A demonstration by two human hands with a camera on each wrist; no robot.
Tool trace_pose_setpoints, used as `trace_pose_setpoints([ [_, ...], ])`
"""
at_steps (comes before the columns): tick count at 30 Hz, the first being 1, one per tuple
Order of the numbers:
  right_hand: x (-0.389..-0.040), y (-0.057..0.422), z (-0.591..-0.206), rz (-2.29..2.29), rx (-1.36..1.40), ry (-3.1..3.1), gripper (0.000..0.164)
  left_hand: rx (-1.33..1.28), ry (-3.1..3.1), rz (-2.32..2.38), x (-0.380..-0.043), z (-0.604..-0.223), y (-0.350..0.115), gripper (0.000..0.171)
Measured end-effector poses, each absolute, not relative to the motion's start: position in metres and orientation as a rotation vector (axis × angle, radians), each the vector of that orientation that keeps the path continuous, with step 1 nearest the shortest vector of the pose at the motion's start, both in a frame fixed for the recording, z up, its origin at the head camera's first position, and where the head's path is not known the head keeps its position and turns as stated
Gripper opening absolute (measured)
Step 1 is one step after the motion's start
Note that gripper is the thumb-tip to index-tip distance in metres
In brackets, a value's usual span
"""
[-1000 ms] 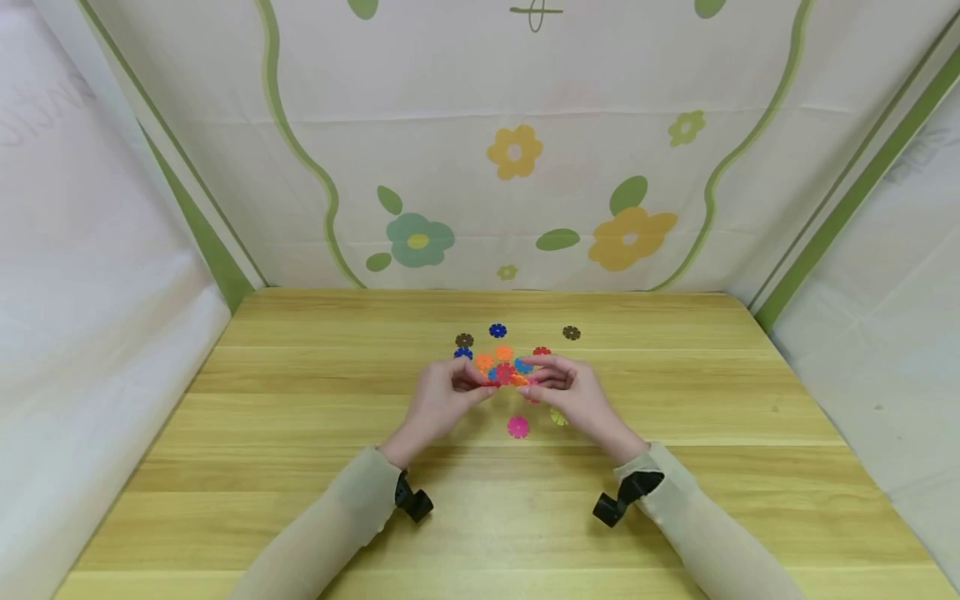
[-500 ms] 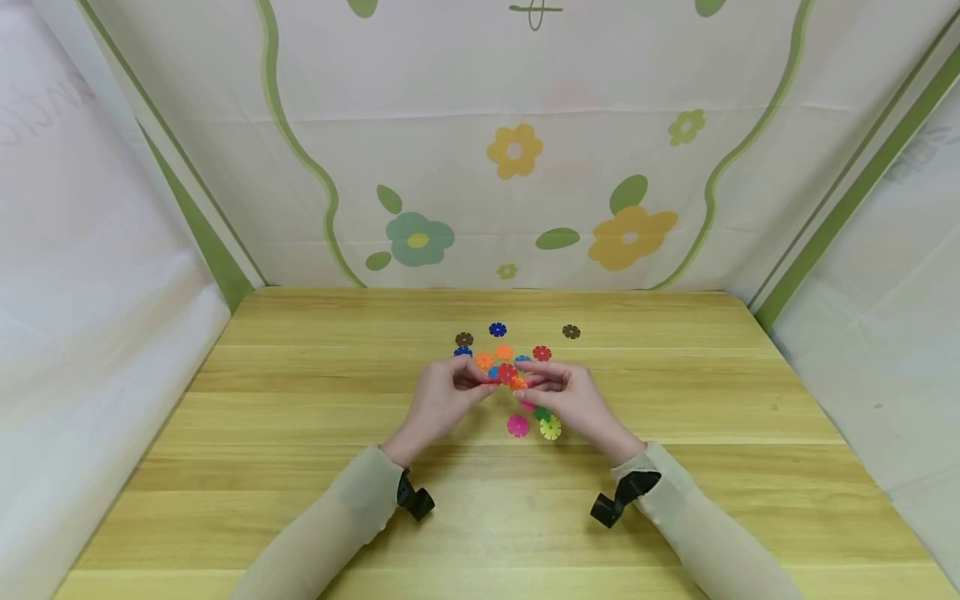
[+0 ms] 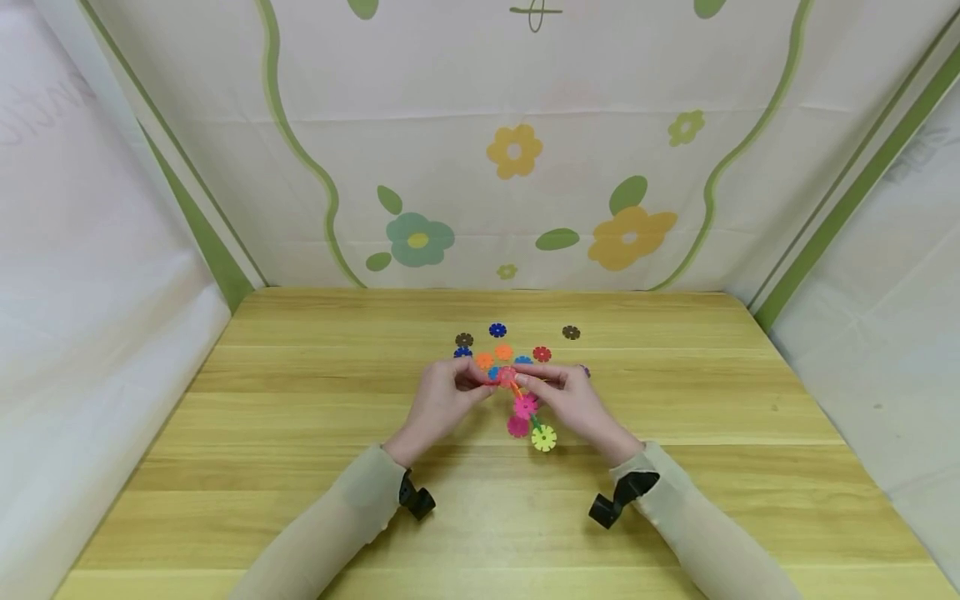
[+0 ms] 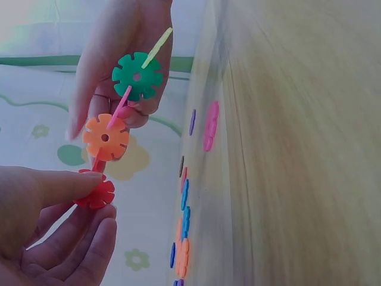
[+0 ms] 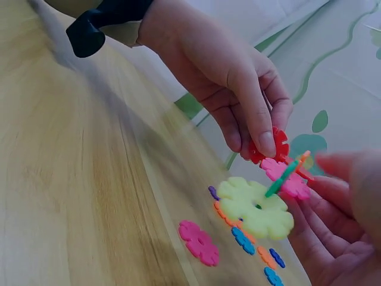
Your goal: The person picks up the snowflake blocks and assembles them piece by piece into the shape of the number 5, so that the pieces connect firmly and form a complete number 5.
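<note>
My left hand [image 3: 441,400] pinches a red slotted snowflake disc [image 4: 102,193] by its edge, thumb on top. Joined to it, a chain of discs slants down toward the front right in the head view. It runs through a second red disc [image 3: 507,377], an orange disc [image 4: 106,137], a pink disc [image 3: 526,407] and a green disc [image 4: 137,76] to a yellow disc [image 3: 543,438] at the end. Around the chain's upper part is my right hand [image 3: 579,408], its fingers loosely bent. A gap shows between its thumb and the orange disc in the left wrist view.
Loose discs lie on the wooden table [image 3: 300,467]: a magenta one [image 3: 517,426] under the chain, and beyond the hands orange [image 3: 503,352], dark blue [image 3: 498,330], brown [image 3: 571,332] and red [image 3: 542,354] ones. A flowered cloth [image 3: 450,150] hangs behind.
The chain's free end has swung forward and left, so the pink, green and yellow discs now show clear of the right hand. The right fingertips shifted slightly left; the left hand stayed nearly still.
</note>
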State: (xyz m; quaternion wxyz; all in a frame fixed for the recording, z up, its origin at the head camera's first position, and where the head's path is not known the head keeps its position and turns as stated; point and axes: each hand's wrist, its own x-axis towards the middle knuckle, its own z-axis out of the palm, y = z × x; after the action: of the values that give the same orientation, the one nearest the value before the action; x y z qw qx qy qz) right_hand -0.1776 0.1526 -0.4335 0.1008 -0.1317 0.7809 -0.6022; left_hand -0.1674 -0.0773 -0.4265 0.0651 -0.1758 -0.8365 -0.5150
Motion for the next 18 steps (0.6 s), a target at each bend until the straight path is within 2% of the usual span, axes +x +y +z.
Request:
trace_pose_setpoints([
  [8, -0.1809, 0.1505, -0.4348, -1.910, -0.339, 2.237, 0.027, -0.581, -2.534, -1.530, -0.1679, -0.4254, -0.0769, 0.011],
  [18, -0.1816, 0.1506, -0.4318, -1.953, -0.283, 2.179, 0.024, -0.575, -2.522, -1.617, -0.1674, -0.4210, -0.0777, 0.010],
])
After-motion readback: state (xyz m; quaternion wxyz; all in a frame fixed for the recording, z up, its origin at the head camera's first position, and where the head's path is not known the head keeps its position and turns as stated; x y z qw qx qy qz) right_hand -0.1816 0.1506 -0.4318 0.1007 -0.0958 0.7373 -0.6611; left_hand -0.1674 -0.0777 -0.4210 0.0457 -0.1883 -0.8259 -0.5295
